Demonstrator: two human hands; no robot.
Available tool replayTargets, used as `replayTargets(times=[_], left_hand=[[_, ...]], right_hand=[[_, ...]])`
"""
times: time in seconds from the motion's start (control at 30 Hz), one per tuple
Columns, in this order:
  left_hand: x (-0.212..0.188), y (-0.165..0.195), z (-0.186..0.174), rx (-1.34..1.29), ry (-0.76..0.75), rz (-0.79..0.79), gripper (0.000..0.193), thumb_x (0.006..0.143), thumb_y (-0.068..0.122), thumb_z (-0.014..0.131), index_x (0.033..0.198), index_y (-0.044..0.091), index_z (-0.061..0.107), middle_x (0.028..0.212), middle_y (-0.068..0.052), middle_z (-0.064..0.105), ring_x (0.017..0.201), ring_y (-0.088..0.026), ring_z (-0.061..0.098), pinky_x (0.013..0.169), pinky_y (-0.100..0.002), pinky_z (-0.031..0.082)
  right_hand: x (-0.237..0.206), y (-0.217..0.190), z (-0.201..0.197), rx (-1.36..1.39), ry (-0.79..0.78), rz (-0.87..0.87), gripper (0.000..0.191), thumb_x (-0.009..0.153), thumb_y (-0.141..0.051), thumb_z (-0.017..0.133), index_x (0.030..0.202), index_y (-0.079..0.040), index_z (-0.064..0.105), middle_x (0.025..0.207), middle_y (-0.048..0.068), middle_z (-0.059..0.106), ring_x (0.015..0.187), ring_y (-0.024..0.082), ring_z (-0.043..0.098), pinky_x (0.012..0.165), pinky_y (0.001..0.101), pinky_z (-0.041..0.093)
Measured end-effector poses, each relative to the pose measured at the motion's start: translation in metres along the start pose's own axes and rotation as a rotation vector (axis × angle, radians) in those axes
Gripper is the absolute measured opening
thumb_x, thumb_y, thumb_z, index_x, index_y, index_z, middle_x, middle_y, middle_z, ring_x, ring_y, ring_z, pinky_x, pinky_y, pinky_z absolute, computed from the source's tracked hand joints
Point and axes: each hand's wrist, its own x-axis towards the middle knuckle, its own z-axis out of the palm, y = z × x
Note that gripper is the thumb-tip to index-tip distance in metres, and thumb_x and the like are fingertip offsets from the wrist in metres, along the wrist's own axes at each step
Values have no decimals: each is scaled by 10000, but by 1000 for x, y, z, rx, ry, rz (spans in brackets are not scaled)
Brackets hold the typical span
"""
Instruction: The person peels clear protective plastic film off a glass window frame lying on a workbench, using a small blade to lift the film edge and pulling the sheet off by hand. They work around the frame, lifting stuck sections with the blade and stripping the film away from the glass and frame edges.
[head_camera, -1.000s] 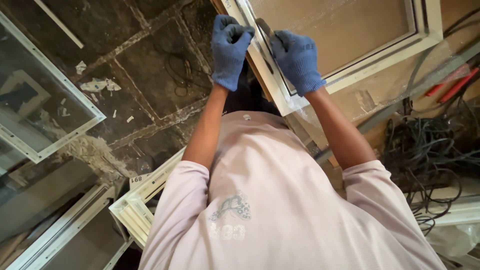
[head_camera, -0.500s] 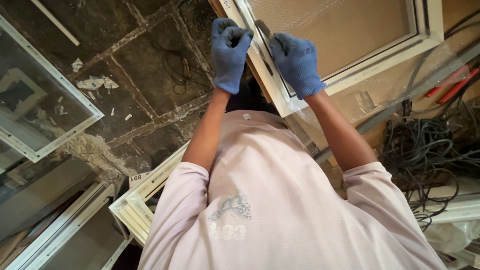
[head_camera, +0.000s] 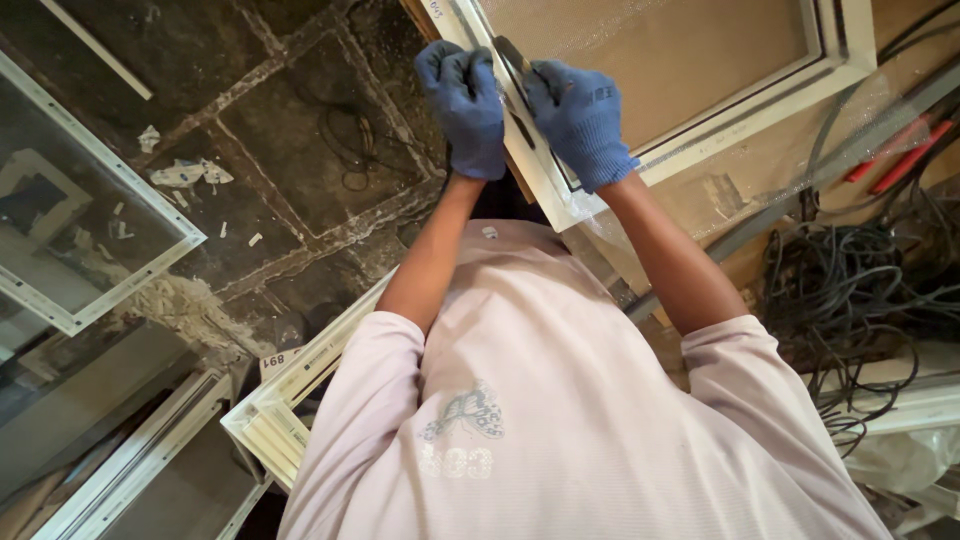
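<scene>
A white window frame (head_camera: 720, 128) with a tan mesh panel (head_camera: 650, 50) lies tilted in front of me. Both my hands wear blue knit gloves. My left hand (head_camera: 466, 105) is curled in a fist on the frame's near rail, gripping its outer edge. Just beside it, my right hand (head_camera: 582, 122) is closed around a dark narrow tool (head_camera: 512, 62), whose tip is pressed along the inner groove of the same rail. A clear film (head_camera: 600, 215) hangs off the frame's lower corner. My pink shirt hides what lies below my arms.
A dark tiled floor (head_camera: 270, 130) with paper scraps lies to the left. A glazed white frame (head_camera: 90, 220) lies at the far left. More white frame sections (head_camera: 270, 425) sit near my left elbow. A tangle of black cables (head_camera: 850, 290) fills the right, with red-handled tools (head_camera: 895, 160) above it.
Both hands stay at the same spot on the rail; they have barely shifted, and the tool remains in the groove.
</scene>
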Motion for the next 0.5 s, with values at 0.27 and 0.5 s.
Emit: replayTargets(times=[0.27,0.5], left_hand=[[-2,-9,7,-29,27,43,175,1010,97,609,906,-31,550,1073,-149,478,985,-289,518,918,-431,450],[-2,-7,6,27,26,86,154,1008,89,600,934,-44,577,1078,-148,488,1019,-305,517,944,-431,446]], right_hand=[[6,-6,-4,23,-39,-98,161,1008,-198,678,978,-57,750,813,179,706,701,366,702,620,428,540],[7,-6,-14,-1,-143,-139,159,1031,-163,671,938,-42,714,762,201,647,671,379,666,595,445,504]])
